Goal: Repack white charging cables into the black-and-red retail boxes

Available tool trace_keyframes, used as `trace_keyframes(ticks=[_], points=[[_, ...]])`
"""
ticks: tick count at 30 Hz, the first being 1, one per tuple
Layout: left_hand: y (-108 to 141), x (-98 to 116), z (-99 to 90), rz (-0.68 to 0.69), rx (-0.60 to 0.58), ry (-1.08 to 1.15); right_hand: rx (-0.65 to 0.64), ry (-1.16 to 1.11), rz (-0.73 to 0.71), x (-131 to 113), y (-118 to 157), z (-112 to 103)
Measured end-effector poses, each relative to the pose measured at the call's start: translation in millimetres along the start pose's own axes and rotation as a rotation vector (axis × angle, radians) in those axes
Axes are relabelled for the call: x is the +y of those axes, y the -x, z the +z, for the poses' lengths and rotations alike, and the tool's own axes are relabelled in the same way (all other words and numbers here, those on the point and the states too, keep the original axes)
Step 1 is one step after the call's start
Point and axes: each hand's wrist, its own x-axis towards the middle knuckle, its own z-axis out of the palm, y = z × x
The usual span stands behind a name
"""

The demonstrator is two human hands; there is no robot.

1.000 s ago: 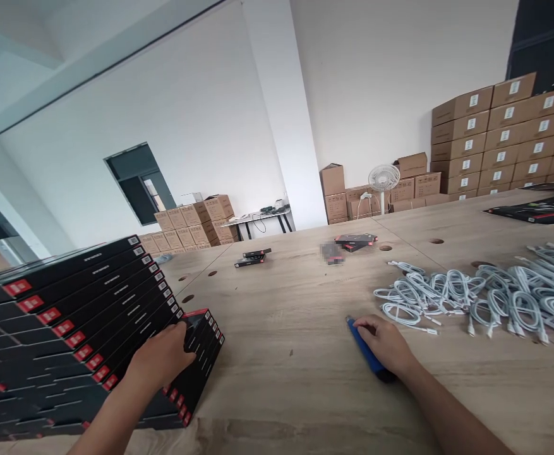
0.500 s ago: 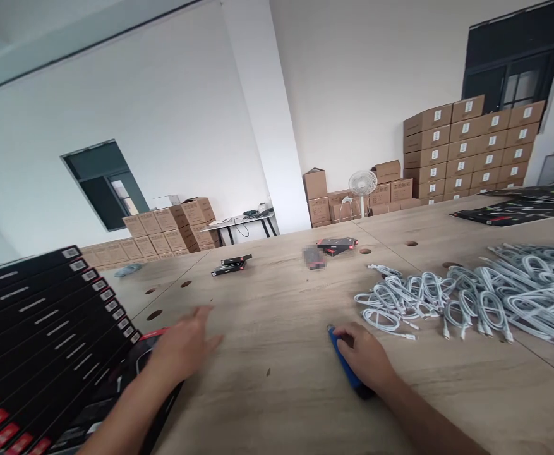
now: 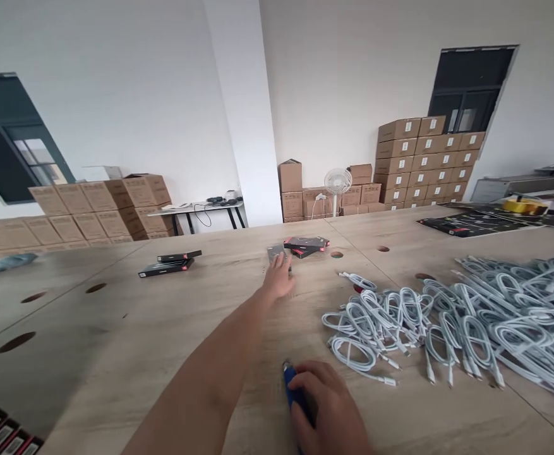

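My left hand (image 3: 279, 277) is stretched far across the table, fingers extended over a small flat grey item (image 3: 275, 253). The hand covers part of that item, and whether it touches is hard to make out. Right beside it lie dark boxes with red ends (image 3: 306, 244), one across another. Nearer to me, my right hand (image 3: 328, 404) is curled around a slim blue tool with a metal tip (image 3: 295, 392), resting on the table. The tool's lower end is hidden by the hand, and its exact kind is unclear.
Coiled white cables (image 3: 470, 322) spread over the table's right side. Flat black printed sheets (image 3: 470, 221) lie behind them. Two thin black boxes (image 3: 170, 263) sit at left, and a stack of black-and-red boxes (image 3: 2, 430) shows at lower left. Round holes pierce the tabletop (image 3: 163, 335).
My left hand has gone from the boxes at the left to the far middle of the table. The view has turned left to right, while my right hand keeps the blue tool.
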Motion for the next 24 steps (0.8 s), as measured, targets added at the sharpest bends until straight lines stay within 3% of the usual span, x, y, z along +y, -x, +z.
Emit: trace_keyframes(ticks=[4, 10, 15, 19, 24], points=[[1.4, 3.6, 13.5, -0.036, 0.042, -0.027, 0.052, 0.008, -0.027, 7.0, 3.2, 5.0], [55.8, -22.5, -8.5, -0.221, 0.099, -0.045, -0.007, 0.006, 0.007, -1.1, 1.0, -1.8], [89.3, -40.6, -46.2, -0.373, 0.113, 0.126, 0.023, 0.016, 0.056, -11.4, -1.3, -6.1], [117.3, -41.7, -93.0, -0.437, 0.197, 0.38, 0.026, -0.009, 0.058, -14.2, -2.5, -6.2], [201.4, -38.4, -143.3, -0.51, 0.219, 0.798, 0.131, -0.073, 0.139, 0.2, -0.9, 2.9]])
